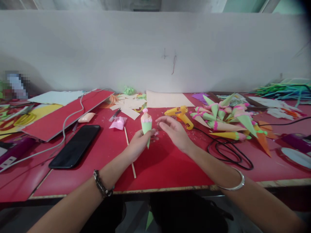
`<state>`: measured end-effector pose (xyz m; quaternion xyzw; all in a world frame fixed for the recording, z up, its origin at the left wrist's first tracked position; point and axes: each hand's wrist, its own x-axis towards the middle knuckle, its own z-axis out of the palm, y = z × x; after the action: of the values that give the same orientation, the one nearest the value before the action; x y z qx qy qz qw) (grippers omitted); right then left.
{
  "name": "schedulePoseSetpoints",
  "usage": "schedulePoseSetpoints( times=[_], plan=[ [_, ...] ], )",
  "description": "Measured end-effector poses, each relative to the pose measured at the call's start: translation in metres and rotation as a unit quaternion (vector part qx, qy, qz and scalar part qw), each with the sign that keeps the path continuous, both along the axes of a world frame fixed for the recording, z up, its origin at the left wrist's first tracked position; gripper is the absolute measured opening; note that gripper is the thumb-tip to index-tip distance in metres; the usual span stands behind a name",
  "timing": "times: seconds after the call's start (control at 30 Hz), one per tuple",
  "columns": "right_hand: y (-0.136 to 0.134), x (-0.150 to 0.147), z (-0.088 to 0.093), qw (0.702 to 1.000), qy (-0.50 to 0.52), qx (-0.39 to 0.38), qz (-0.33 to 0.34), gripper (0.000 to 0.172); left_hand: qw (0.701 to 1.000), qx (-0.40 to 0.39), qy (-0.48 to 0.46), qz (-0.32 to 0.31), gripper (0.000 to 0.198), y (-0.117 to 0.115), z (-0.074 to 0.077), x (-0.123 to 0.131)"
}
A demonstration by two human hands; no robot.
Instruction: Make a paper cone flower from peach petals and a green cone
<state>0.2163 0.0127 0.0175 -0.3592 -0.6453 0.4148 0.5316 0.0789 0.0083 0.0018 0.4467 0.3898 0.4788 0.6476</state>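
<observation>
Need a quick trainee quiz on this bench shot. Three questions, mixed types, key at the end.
1. Which hand holds the green cone?
2. True or false: the black phone lies to the left of the yellow glue gun.
3. The bangle on the right arm is: A) gold, B) silver, C) black.

Key
1. The left hand.
2. True.
3. B.
</observation>
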Motion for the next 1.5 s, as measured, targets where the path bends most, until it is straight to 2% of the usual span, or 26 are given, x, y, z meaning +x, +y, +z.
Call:
schedulePoseSetpoints(
  times=[0.17, 0.3, 0.57, 0.77, 0.9, 1.0, 1.2, 1.33, 1.5],
  plan=[
    [-0.001, 0.001, -0.003, 0.982, -0.151, 0.109, -0.023, 0.012, 0.996, -0.005, -0.086, 0.034, 0.014, 0.000, 0.004, 0.000],
    [-0.003, 0.002, -0.001, 0.959, -0.211, 0.184, -0.045, 0.011, 0.993, 0.000, -0.106, 0.042, 0.011, 0.000, 0.003, 0.000],
    [-0.003, 0.004, 0.000, 0.944, -0.238, 0.224, -0.050, 0.013, 0.988, -0.025, -0.149, 0.043, 0.011, 0.000, 0.007, 0.001],
    [-0.003, 0.005, 0.001, 0.931, -0.258, 0.250, -0.072, 0.010, 0.989, -0.029, -0.141, 0.022, 0.011, -0.002, 0.008, 0.001],
    [-0.005, 0.003, 0.003, 0.927, -0.274, 0.246, -0.074, 0.013, 0.989, -0.029, -0.141, 0.018, 0.010, -0.002, 0.007, 0.002],
    [-0.007, 0.003, 0.005, 0.935, -0.257, 0.231, -0.078, 0.013, 0.990, -0.025, -0.138, 0.014, 0.010, -0.001, 0.007, 0.002],
    [-0.001, 0.008, 0.004, 0.970, -0.098, 0.151, -0.161, 0.011, 0.991, -0.023, -0.131, -0.023, 0.016, -0.001, 0.009, -0.001],
    [0.001, 0.008, 0.004, 0.989, -0.040, 0.082, -0.113, 0.016, 0.990, -0.040, -0.122, -0.050, 0.016, -0.004, 0.013, -0.002],
    [0.000, 0.005, 0.003, 0.997, -0.015, 0.041, -0.065, 0.015, 0.992, -0.046, -0.118, -0.023, 0.020, -0.006, 0.015, 0.001]
  ],
)
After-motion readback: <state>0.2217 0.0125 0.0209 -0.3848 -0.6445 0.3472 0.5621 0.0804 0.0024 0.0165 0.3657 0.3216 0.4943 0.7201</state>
